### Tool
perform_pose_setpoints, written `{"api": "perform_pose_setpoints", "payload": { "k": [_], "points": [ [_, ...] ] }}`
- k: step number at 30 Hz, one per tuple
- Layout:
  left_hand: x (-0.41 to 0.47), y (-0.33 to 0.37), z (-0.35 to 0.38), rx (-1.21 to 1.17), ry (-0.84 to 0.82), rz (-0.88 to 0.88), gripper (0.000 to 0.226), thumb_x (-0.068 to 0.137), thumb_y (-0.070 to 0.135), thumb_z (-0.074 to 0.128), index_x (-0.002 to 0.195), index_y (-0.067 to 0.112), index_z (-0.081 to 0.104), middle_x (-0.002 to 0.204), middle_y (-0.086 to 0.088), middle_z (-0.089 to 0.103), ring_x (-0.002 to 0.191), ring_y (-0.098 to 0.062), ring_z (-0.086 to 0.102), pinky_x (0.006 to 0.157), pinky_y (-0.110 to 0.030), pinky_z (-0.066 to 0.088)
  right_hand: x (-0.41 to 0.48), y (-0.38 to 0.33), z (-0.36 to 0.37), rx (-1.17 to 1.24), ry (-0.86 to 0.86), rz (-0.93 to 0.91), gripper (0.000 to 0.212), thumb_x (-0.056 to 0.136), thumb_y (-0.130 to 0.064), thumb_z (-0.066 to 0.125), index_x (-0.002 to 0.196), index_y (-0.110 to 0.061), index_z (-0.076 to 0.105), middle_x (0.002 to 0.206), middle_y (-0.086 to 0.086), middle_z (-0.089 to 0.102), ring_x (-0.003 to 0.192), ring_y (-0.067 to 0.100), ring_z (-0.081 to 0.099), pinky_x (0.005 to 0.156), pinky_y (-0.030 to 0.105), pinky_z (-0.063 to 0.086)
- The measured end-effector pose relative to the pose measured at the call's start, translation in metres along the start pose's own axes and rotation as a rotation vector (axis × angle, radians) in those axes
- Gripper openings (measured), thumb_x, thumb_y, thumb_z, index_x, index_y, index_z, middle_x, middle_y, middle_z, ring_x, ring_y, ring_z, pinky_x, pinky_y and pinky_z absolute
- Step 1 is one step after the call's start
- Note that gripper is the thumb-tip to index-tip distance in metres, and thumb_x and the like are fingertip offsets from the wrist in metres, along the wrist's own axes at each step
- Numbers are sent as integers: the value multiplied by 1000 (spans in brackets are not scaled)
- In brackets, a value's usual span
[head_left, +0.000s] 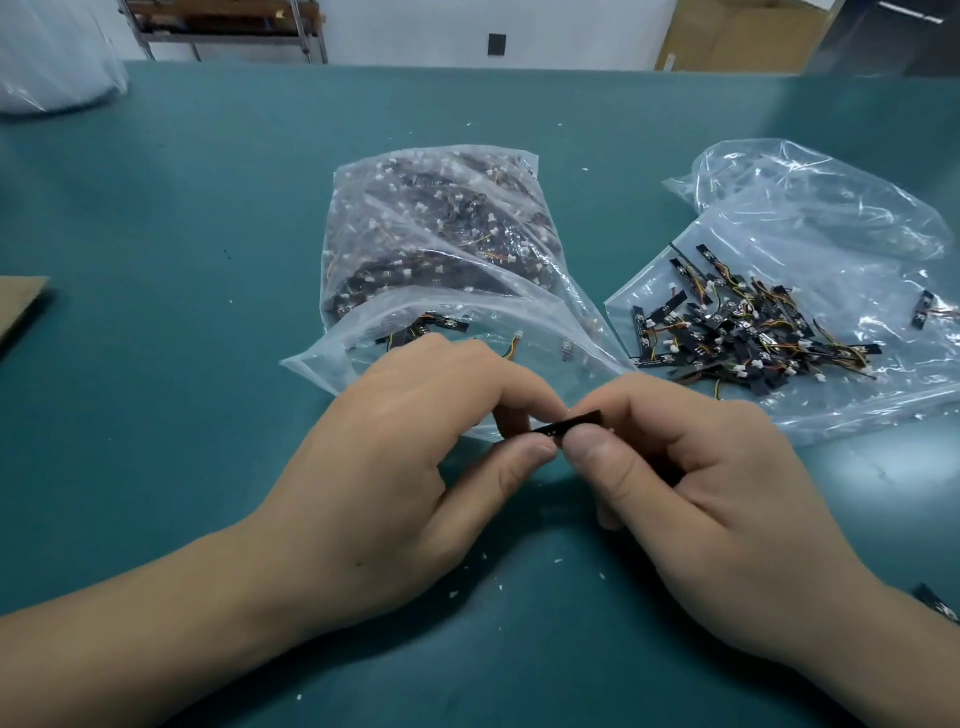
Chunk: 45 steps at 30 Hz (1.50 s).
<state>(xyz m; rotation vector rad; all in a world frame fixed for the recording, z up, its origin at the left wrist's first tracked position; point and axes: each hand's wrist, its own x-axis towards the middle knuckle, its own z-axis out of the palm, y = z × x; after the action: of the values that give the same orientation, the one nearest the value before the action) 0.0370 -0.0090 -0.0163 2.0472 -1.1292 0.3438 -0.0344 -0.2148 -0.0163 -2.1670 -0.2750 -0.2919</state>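
A small black circuit strip is pinched between both hands just above the green table. My left hand grips its left end with thumb and curled fingers. My right hand pinches its right end under the thumb. Behind my left hand lies a full clear plastic bag packed with black strips and white connectors, its mouth open toward me. To the right, a loose pile of black strips with coloured wires rests on a flattened clear bag.
Small white plastic crumbs are scattered on the table near my wrists. A cardboard piece lies at the left edge. Another black strip lies at the right edge. A plastic-wrapped bundle sits far left, shelving and boxes beyond the table.
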Motion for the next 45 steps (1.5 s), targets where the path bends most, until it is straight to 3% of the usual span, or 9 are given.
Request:
{"api": "perform_pose_setpoints", "payload": {
  "k": [3, 8, 11, 16, 29, 35, 41, 43, 45],
  "points": [
    [0, 0, 0, -21, 6, -50, 11, 97, 32, 62, 98, 24, 68, 88, 19, 61, 83, -9, 58, 77, -26, 46, -1, -1, 0, 60, 23, 1, 21, 98, -46, 57, 92, -30, 69, 57, 0, 57, 47, 19, 49, 46, 36, 40],
    [1, 1, 0, -12, -19, -95, 9, 95, 36, 61, 91, 29, 64, 83, 22, 58, 75, -7, 57, 73, -19, 44, -3, -1, 0, 100, 96, -26, 16, 93, -42, 66, 106, -33, 68, 51, -1, 46, 43, 15, 38, 47, 20, 33],
    [1, 2, 1, -12, -27, -76, 8, 95, 36, 63, 91, 29, 65, 84, 21, 59, 74, -8, 58, 72, -22, 46, -3, -1, 1, 38, 108, -42, 8, 93, -37, 69, 95, -29, 67, 53, 3, 46, 44, 12, 37, 47, 15, 30],
    [0, 3, -2, 0, 18, -96, 7, 95, 36, 62, 90, 31, 64, 83, 22, 61, 76, -5, 60, 79, -31, 44, -3, 0, 0, 37, 110, -36, 5, 98, -32, 66, 95, -30, 63, 54, 7, 48, 45, 9, 35, 49, 10, 30],
    [-1, 7, -4, 25, -41, -100, 5, 94, 35, 58, 92, 29, 58, 83, 21, 57, 79, -2, 54, 80, -12, 36, -4, 0, 1, 81, 66, -13, 10, 92, -41, 65, 96, -32, 63, 54, 3, 50, 43, 9, 37, 46, 15, 32],
    [0, 7, -3, 20, -86, -104, 6, 97, 34, 53, 93, 30, 53, 79, 15, 56, 78, -7, 53, 80, -9, 34, -3, -1, -1, 3, 14, -27, 9, 93, -29, 69, 90, -30, 61, 52, 0, 48, 43, 9, 36, 46, 14, 32],
    [-1, 6, -3, -2, -92, -120, 6, 98, 37, 52, 95, 32, 52, 80, 13, 58, 76, -12, 56, 78, -12, 37, -2, -2, 1, 32, 10, 6, 10, 92, -44, 62, 96, -35, 59, 56, 3, 60, 44, 22, 49, 47, 36, 42],
    [-1, 7, -3, -17, -95, -116, 7, 97, 37, 53, 95, 30, 53, 79, 13, 58, 75, -12, 57, 77, -14, 39, -1, -1, 1, 20, 10, 5, 9, 94, -43, 61, 95, -35, 58, 57, 0, 61, 43, 19, 50, 46, 33, 41],
    [-1, 7, -4, -36, -83, -115, 8, 97, 36, 55, 95, 29, 55, 81, 15, 58, 75, -10, 59, 76, -15, 40, -1, 0, 1, 51, 2, 6, 5, 97, -39, 60, 97, -36, 55, 59, -7, 67, 43, 13, 55, 45, 19, 40]
  ]
}}
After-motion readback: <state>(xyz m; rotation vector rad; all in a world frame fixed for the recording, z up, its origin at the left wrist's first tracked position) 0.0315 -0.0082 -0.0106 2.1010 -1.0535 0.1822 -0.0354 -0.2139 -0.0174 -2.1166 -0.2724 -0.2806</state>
